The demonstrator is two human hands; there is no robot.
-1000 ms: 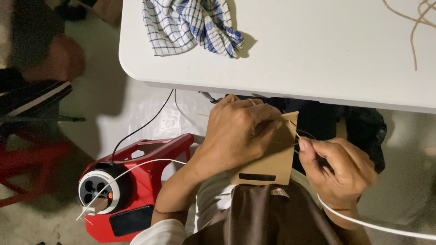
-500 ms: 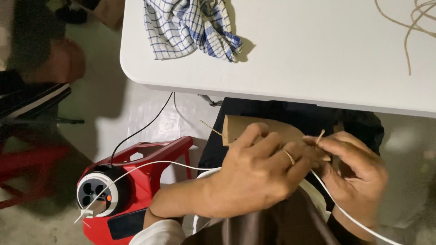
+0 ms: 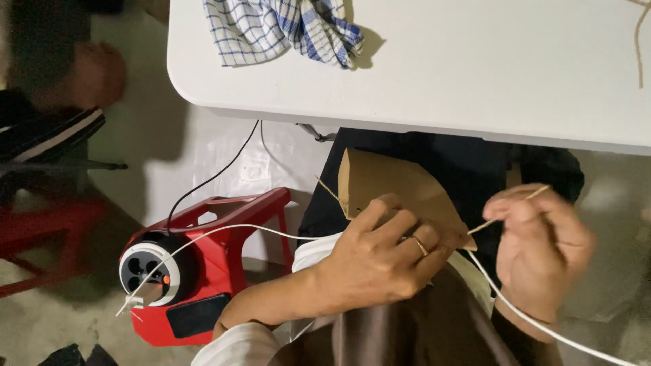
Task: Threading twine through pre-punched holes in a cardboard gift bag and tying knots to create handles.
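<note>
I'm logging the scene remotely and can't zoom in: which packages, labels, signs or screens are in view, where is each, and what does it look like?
Brown paper bag: on the lap below the table edge, flat, tan, held by the left hand.
Phone: on the red stool at lower left, flat dark rectangle, screen dark.
No labels or signs can be made out.

We observe, at lower centre of the frame, the left hand [image 3: 380, 261] gripping a brown paper bag [image 3: 397, 190], while the right hand [image 3: 542, 251] at lower right pinches a tan twine strand [image 3: 508, 211]. A checked cloth [image 3: 281, 27] lies on the white table [image 3: 475, 74] above. A red stool [image 3: 217, 271] carrying a cable reel [image 3: 152, 271] stands lower left.
</note>
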